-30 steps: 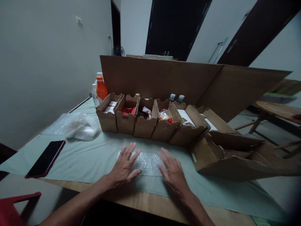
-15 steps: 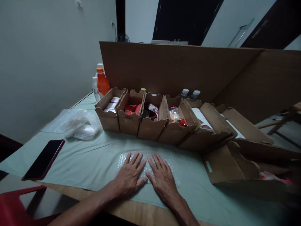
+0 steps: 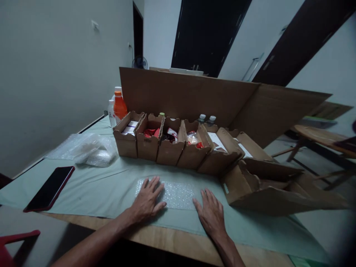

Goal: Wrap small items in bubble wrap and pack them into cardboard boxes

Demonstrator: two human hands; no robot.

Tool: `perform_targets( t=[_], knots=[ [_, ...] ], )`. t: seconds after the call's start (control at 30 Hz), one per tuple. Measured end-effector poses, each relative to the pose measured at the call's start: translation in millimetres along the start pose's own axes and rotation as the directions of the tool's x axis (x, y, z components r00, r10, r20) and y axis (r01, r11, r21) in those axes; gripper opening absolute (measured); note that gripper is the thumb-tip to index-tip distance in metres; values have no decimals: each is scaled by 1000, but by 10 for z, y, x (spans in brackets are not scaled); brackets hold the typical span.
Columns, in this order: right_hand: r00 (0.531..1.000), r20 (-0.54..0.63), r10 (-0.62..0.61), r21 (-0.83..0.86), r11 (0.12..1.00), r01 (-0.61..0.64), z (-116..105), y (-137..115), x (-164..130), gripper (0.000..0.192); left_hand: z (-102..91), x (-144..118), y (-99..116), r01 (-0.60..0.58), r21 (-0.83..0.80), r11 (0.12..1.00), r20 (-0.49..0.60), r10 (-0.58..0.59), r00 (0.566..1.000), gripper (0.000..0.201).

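Note:
A small sheet of bubble wrap (image 3: 175,193) lies flat on the pale green cloth (image 3: 91,189) near the table's front edge. My left hand (image 3: 147,200) rests palm down on the sheet's left part, fingers spread. My right hand (image 3: 211,213) lies flat at the sheet's right edge, fingers apart, holding nothing. Behind the sheet stands a row of open cardboard bins (image 3: 164,142) with red packets and small items inside.
A dark phone (image 3: 49,187) lies at the left. A heap of bubble wrap (image 3: 89,149) sits behind it. An orange bottle (image 3: 120,105) stands by the bins. A tall cardboard sheet (image 3: 194,94) stands behind, and a tipped cardboard box (image 3: 267,187) lies at the right.
My hands, close together on the sheet half a second ago, have slid apart, the right one out to the sheet's right edge. The camera view has shifted.

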State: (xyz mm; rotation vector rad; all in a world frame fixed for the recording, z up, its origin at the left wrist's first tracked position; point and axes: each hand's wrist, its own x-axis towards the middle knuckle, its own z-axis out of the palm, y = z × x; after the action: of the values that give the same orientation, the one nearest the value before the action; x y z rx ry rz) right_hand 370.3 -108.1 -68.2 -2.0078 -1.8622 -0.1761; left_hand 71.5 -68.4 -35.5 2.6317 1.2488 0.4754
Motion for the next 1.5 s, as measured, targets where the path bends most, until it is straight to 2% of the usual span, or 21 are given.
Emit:
perform_targets(
  t=[0.1,0.2,0.3,0.4,0.5,0.57,0.6,0.7,0.73,0.77,0.8,0.87,0.9,0.97,1.03,1.13,1.23,1.3,1.37,1.43,1.5],
  knots=[
    [998,-11,57,221,974,-53,-32,-110,-12,53,0,-35,12,-44,-15,999,-37,43,998,57],
    [997,-24,74,332,941,-62,-72,-274,-4,36,3,-56,25,-91,-36,995,-63,88,994,57],
    [994,-33,101,453,888,-76,-158,-425,-19,27,4,-85,49,-86,-56,995,-73,82,994,62],
    [990,1,139,595,796,-112,-313,-542,-58,31,9,-132,82,-51,-98,994,-85,43,995,66],
    [983,39,180,717,680,-153,-588,-666,-84,41,15,-171,117,-34,-231,972,-140,1,990,55],
    [974,49,223,807,565,-170,-859,-781,-86,47,-3,-183,153,-17,-350,936,-180,-50,982,46],
    [965,63,255,865,468,-180,-1014,-849,-82,51,-26,-188,181,-5,-399,917,-190,-78,979,43],
    [933,134,333,980,99,-176,-1458,-1051,-31,67,-153,-214,309,25,-477,878,-198,-135,971,31],
    [927,145,346,987,17,-161,-1561,-1102,7,69,-207,-227,361,47,-543,838,-173,-167,971,27],
    [925,138,353,990,-15,-142,-1624,-1137,63,69,-260,-239,411,85,-643,761,-122,-212,970,26],
    [926,120,358,992,-22,-120,-1640,-1156,135,67,-303,-250,453,136,-754,643,-46,-258,965,27],
    [933,81,351,996,17,-93,-1522,-1151,325,64,-340,-260,502,239,-917,320,134,-318,939,31],
    [943,73,326,993,68,-100,-1394,-1135,432,64,-327,-260,502,277,-945,171,211,-328,921,38],
    [967,102,235,967,205,-151,-1044,-1101,632,69,-242,-257,460,329,-944,-8,311,-347,885,56],
    [975,174,140,919,332,-212,-644,-1086,758,77,-115,-261,387,366,-924,-113,381,-372,847,74],
    [966,247,74,861,442,-253,-135,-1114,755,80,43,-277,306,377,-908,-183,419,-400,815,92],
    [968,250,30,816,532,-227,114,-1136,621,72,93,-284,304,366,-917,-156,398,-378,836,93],
    [970,243,-2,798,569,-199,119,-1099,525,65,86,-284,319,358,-927,-114,374,-375,848,89],
    [969,244,-29,786,591,-180,18,-1015,413,58,66,-286,322,379,-920,-104,389,-377,841,79],
    [962,255,-101,772,620,-140,-141,-919,248,53,38,-287,314,416,-898,-141,438,-366,821,67],
    [934,262,-241,728,685,-27,-295,-865,29,60,-3,-277,312,433,-880,-198,476,-359,803,58]
  ],
)
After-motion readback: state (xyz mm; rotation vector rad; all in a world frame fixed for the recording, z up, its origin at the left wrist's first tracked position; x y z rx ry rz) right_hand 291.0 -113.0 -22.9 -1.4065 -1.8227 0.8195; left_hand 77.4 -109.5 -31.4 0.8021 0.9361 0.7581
